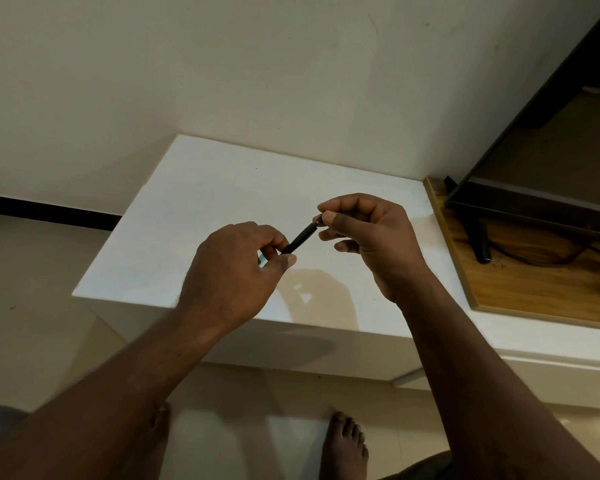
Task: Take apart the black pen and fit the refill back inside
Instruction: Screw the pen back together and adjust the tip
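Free room over white table (222,188); television (541,150) flanks the right hand (368,237).

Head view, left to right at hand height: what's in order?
Dark skirting strip → left hand → pen → right hand → wooden board. Each hand pinches one end of the pen. The white table and the TV are left out because they overlap the others.

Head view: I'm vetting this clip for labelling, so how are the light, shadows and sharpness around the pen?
In the head view the light is dim and warm; the black pen, pinched between left hand and right hand, shows as a dark bar with little detail; the hands throw a soft shadow on the white tabletop; the forearms near the bottom edge look slightly smeared.
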Demonstrator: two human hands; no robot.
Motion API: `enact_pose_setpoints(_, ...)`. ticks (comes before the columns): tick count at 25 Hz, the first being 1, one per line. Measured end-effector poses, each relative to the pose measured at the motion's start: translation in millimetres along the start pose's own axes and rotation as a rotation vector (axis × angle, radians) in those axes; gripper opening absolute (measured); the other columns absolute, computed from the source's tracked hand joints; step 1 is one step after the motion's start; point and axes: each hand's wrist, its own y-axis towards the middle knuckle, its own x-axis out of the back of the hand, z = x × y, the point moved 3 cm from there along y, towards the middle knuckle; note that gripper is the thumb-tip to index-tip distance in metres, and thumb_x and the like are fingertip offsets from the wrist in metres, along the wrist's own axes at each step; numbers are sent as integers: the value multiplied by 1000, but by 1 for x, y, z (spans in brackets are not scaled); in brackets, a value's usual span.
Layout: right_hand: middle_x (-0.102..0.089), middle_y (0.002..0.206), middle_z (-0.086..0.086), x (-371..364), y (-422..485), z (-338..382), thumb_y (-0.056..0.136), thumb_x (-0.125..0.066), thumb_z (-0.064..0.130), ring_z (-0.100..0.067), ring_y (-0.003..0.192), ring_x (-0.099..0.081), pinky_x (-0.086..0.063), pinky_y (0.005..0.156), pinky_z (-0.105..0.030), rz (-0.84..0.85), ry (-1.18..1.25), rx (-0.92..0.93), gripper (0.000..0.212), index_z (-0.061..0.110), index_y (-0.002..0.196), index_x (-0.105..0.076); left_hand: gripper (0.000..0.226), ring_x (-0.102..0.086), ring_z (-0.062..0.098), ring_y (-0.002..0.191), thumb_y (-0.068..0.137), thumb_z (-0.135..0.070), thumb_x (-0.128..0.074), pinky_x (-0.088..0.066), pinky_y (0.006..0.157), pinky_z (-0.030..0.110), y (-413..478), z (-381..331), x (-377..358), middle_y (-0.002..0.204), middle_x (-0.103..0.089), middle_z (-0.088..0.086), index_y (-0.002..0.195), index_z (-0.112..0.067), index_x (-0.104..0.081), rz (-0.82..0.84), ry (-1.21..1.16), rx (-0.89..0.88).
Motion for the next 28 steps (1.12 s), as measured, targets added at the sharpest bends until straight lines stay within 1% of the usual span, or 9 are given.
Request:
enact_pose_setpoints(5,-82,96,-5,-1,-1,-1,95,-73,11,-22,87,-79,-55,72,-29,14,-42,21,11,17,101,-80,13,-61,5,75,88,-42,-75,-51,66,28,0,0,0,81,-69,-15,96,-32,-75,-1,6,-1)
enact_pose_setpoints(10,-81,96,-8,-1,0,-1,94,-75,11,-21,86,-78,-57,71,-28,18,-74,39,9,15,100,-80,12,-60,3,73,88,-42,-74,-45,63,20,0,0,0,80,-69,-15,95,-32,-75,-7,13,3)
enact_pose_setpoints(15,-80,97,-9,0,0,-2,95,-75,14,-22,88,-78,-56,71,-28,31,-101,32,5,15,96,-79,13,-60,4,71,88,-42,-75,-44,63,21,0,0,1,80,-70,-14,96,-31,-76,-8,25,-7)
enact_pose_setpoints(17,-80,95,-8,0,0,-3,95,-76,14,-21,88,-78,-55,71,-29,37,-114,23,3,14,95,-78,14,-59,4,69,87,-41,-76,-45,63,22,0,0,0,79,-69,-14,96,-31,-77,-11,28,-10)
enact_pose_setpoints(20,-79,88,-2,0,0,-5,94,-77,18,-19,88,-78,-55,71,-29,43,-153,12,3,16,92,-78,15,-58,2,68,87,-41,-76,-43,61,20,0,1,0,80,-69,-14,97,-30,-77,-10,34,-21)
enact_pose_setpoints(23,-78,85,0,0,0,-5,94,-77,23,-16,87,-78,-56,71,-27,50,-198,4,10,14,91,-76,16,-58,1,68,87,-40,-77,-43,61,18,0,1,-1,81,-70,-13,98,-29,-78,-6,44,-34)
enact_pose_setpoints(25,-78,85,0,-2,-1,-6,95,-76,28,-14,86,-78,-56,70,-28,42,-234,-9,18,14,86,-72,17,-57,0,70,87,-39,-77,-44,62,18,0,1,-2,82,-70,-12,99,-28,-78,-3,49,-46)
enact_pose_setpoints(28,-80,88,2,-6,-2,-7,99,-69,38,-13,85,-78,-56,71,-31,50,-300,-19,28,15,82,-71,18,-57,0,70,87,-40,-76,-42,63,16,-1,0,-3,84,-71,-12,100,-27,-78,1,49,-58)
